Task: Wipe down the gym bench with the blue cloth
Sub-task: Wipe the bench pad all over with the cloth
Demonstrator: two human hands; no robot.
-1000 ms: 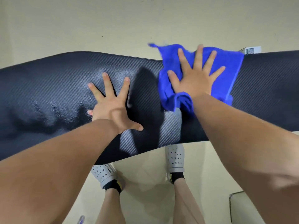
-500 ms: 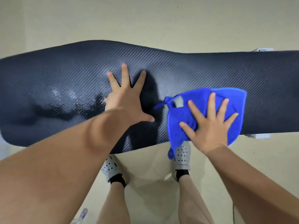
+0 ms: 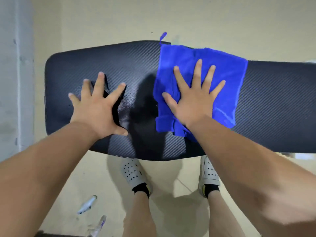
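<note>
The black padded gym bench point(image 3: 273, 103) runs across the view from left to right, its rounded end at the left. A blue cloth point(image 3: 227, 79) lies spread on its middle, reaching the far edge. My right hand point(image 3: 195, 98) presses flat on the cloth with fingers spread. My left hand point(image 3: 99, 106) rests flat on the bare pad to the left, fingers apart, holding nothing. A wet sheen shows on the pad between the hands.
My two feet in grey perforated clogs point(image 3: 135, 173) stand on the beige floor under the near edge of the bench. A spray bottle point(image 3: 86, 205) lies on the floor at lower left. A grey wall point(image 3: 10, 74) runs along the left.
My right hand has pushed the blue cloth from the near edge of the bench to the far edge. The left hand stays planted; the view has shifted so the bench's left end shows.
</note>
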